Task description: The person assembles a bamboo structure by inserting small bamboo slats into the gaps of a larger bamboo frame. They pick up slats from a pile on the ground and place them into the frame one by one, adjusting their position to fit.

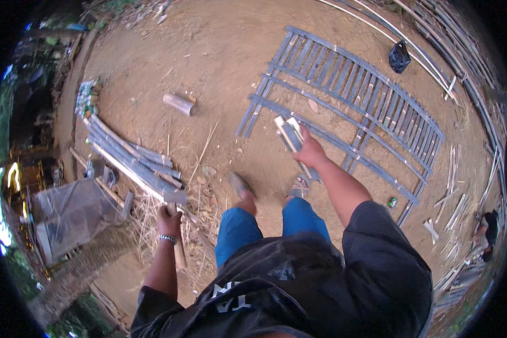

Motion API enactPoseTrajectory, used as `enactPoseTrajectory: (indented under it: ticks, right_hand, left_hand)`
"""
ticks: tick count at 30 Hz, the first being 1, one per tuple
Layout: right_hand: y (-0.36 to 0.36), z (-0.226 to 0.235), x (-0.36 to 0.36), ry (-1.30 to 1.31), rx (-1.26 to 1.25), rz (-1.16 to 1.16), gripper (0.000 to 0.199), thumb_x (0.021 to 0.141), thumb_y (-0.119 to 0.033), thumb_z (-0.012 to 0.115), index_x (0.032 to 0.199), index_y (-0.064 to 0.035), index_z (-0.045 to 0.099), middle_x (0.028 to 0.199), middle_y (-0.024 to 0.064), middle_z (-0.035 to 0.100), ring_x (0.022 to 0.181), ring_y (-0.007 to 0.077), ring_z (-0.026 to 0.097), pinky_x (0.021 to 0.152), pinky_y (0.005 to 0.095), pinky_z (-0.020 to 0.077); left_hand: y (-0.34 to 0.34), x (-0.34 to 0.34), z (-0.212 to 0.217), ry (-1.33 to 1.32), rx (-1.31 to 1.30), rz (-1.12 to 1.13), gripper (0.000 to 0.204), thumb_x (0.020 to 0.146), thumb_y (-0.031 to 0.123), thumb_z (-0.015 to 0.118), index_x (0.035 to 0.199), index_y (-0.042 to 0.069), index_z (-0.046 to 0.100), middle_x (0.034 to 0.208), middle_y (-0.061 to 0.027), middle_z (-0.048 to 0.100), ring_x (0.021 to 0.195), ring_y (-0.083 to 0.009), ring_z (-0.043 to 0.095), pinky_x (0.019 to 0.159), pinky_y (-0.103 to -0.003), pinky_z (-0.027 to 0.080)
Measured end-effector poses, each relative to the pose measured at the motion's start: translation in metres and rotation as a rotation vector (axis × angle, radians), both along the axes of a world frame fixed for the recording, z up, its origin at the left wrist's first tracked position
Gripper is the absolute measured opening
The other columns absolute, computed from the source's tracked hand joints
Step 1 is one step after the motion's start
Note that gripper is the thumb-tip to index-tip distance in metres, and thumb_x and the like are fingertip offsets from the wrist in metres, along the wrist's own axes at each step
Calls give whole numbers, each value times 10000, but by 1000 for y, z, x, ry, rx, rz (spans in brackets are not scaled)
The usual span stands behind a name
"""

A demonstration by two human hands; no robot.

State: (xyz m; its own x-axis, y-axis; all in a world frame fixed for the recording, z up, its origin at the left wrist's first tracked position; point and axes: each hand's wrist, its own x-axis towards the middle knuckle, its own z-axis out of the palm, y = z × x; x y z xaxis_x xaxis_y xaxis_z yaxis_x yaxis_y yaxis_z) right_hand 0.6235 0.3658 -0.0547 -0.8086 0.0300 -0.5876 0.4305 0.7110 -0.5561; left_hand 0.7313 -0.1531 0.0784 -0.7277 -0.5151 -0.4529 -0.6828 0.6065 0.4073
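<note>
My left hand (169,221), with a beaded bracelet at the wrist, is closed around a hatchet (181,254) near its head. Its pale wooden handle hangs below the fist and its broad grey blade shows above. In my right hand (310,151) are several short split bamboo pieces (288,135), gripped together and held out over the ground in front of my right foot. Just beyond that hand, a slatted bamboo frame (343,101) lies flat on the dirt.
Cut bamboo lengths (132,160) lie at left beside shavings (146,225). A short bamboo section (179,105) rests ahead. Long poles (462,67) line the far right, near a black plastic bag (399,57). A small can (392,201) and loose strips (456,214) are at right.
</note>
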Motion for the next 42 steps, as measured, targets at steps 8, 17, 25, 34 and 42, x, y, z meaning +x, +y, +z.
enactPoseTrajectory:
  ticks: [8,17,25,34,42]
  right_hand:
    - [-92,-141,-71,-113,-142,-418,1063,644,-162,786,1534,-163,206,1215,248,637,1068,406,652,922,447,528]
    - [-160,-402,-58,-101,28,-690,971,706,-188,752,1489,-179,179,1174,250,639,1034,451,649,866,515,536]
    - [-177,-487,-52,134,165,-692,1070,696,-369,871,1501,-9,265,1400,301,415,1295,454,456,1033,491,437]
    - [-146,-501,-7,97,123,-924,846,745,-252,853,1424,-19,407,1133,206,591,1028,330,613,876,436,515]
    - [-146,-494,13,88,-205,-1169,295,913,-65,664,1162,-1,519,863,78,635,725,150,625,619,313,524]
  left_hand:
    - [-43,-314,-270,110,-103,-520,445,786,338,741,1047,-13,657,859,-165,669,793,-342,647,750,-417,508]
    - [29,-493,-541,6,-250,-868,576,814,354,723,1243,-5,584,1140,-263,645,1050,-438,612,909,-496,483]
    - [47,-517,-661,132,-230,-834,670,792,320,739,1336,-5,521,1279,-279,560,1202,-438,538,1000,-477,448]
    - [142,-460,-621,640,139,-1336,613,792,199,735,1335,32,505,1368,-245,474,1276,-424,461,1078,-511,380]
    - [222,-461,-633,388,30,-1819,619,791,253,759,1341,82,534,1447,-136,399,1363,-342,373,1140,-492,309]
